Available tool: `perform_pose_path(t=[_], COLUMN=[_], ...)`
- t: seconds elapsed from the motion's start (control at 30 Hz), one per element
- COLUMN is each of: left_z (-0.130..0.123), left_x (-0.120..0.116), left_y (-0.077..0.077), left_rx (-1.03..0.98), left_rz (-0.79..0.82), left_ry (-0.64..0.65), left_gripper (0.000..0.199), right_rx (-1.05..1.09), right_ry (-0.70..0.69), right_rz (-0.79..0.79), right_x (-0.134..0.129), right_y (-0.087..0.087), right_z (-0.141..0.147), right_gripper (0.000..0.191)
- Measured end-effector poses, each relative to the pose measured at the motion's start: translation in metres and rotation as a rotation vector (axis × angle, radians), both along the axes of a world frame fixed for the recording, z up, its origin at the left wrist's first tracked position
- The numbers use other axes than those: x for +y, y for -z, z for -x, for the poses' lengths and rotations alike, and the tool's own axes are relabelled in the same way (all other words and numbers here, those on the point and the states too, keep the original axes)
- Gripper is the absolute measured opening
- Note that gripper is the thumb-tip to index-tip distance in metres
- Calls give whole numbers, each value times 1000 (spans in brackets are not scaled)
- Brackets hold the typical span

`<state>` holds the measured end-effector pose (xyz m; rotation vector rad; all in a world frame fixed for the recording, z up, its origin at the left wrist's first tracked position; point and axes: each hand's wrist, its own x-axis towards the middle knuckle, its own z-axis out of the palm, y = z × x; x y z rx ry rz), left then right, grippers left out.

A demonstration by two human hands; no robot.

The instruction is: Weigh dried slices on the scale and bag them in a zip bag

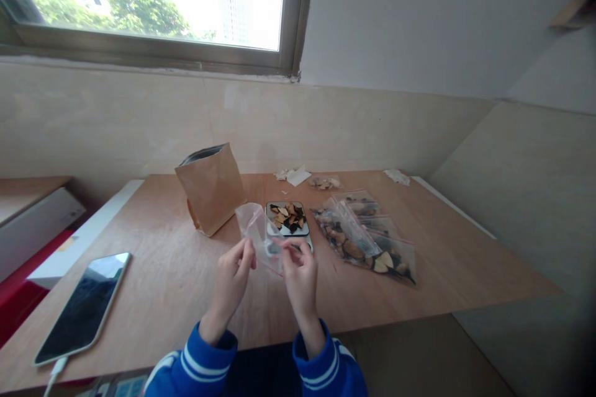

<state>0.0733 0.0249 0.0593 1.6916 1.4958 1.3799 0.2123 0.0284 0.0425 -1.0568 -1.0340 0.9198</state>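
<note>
**Plywood table (465,260) under a window (144,0): clear zip bag (249,223) pinched up off the wood**

Working across from the left, we find a smartphone (81,309) lying at the lower left, its charging cable (54,373) at its foot. Up from it, a kraft paper bag (212,192) stands on the table, its silver lining showing at the mouth. At bottom centre, our left hand (230,282) comes out of a blue striped sleeve (200,363), its fingers closed on the clear bag's edge. Our right hand (300,276) pinches the same bag at its lower right, by a red seal line. The bag hangs between the hands, off the wood, its long axis running up and left from the fingertips, so its body lies nearer the left hand. Just beyond it sits a small tray (302,231) of dried slices (286,217). A white paper scrap (291,177) and a little heap of slices (325,183) lie at the back. Further right lie several filled zip bags (363,242).
</note>
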Motion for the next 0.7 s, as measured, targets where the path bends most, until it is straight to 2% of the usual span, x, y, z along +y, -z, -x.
perform_pose_path(t=[0.07,0.13,0.2,0.23,0.27,0.33,0.43,0.5,0.6,0.7], left_z=[4,6,6,6,5,4,4,3,0,-4], left_x=[-1,-1,4,8,12,24,44,57,72,82], left_y=[0,0,1,1,2,4,3,1,1,8], left_rx=[-39,-75,-93,-92,-77,-10,116,166,179,175], left_rz=[-30,-33,-2,20,44,107,242,318,372,418], left_ry=[-133,-226,-282,-305,-328,-375,-434,-436,-432,-407], left_gripper=[45,44,43,43,42,40,37,37,40,41], right_rx=[61,33,-78,-151,-231,-408,-682,-837,-979,-1026], right_ry=[72,-16,-152,-174,-154,-15,256,357,391,373], right_rz=[72,114,86,52,16,-54,-150,-177,-187,-193], right_x=[7,12,15,18,23,38,71,92,109,111], right_y=[3,2,2,3,6,19,49,68,86,92], right_z=[-13,-25,-35,-39,-43,-50,-57,-59,-57,-54], right_gripper=[29,35,37,38,38,37,39,42,46,45])
